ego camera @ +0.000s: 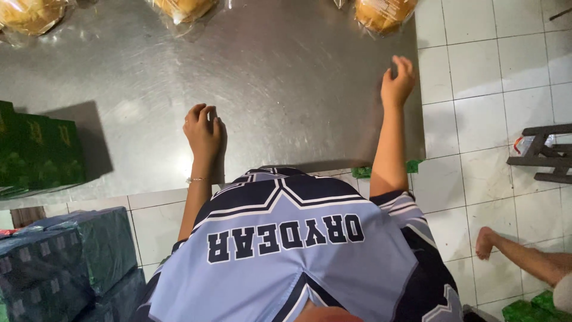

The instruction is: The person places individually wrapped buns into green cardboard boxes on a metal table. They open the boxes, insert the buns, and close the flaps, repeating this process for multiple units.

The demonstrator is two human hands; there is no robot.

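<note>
— Starting with the packages: what is seen, and where?

— Three clear plastic bags of golden buns are laid along the far edge of the steel table (286, 77): one bun bag at the far left (27, 15), a middle bun bag (183, 8), and a right bun bag (384, 13) near the table's right corner. A stack of dark green boxes (37, 152) with faint gold marks is set on the table's left side. Below the table, at lower left, wrapped bundles of green cartons (65, 262) are piled on the white tiled floor (494, 77). More green packets (530, 307) are seen at the lower right corner, and a green scrap (363, 172) is caught under the table's near edge.

— And the hands?

— The left hand (202, 132) is rested on the bare steel, fingers curled loosely inward; nothing is seen held in it. A thin bracelet (198, 179) is worn at that wrist. The right hand (398, 82) is placed at the table's right edge, fingers half bent; whether anything small is pinched there cannot be told. The right bun bag is the package nearest to it, yet it is not touched.

— Anything else nearby?

— Another person's bare foot (485, 241) is seen on the tiles at the right, and a dark wooden stool (545, 152) is stood beyond it.
</note>
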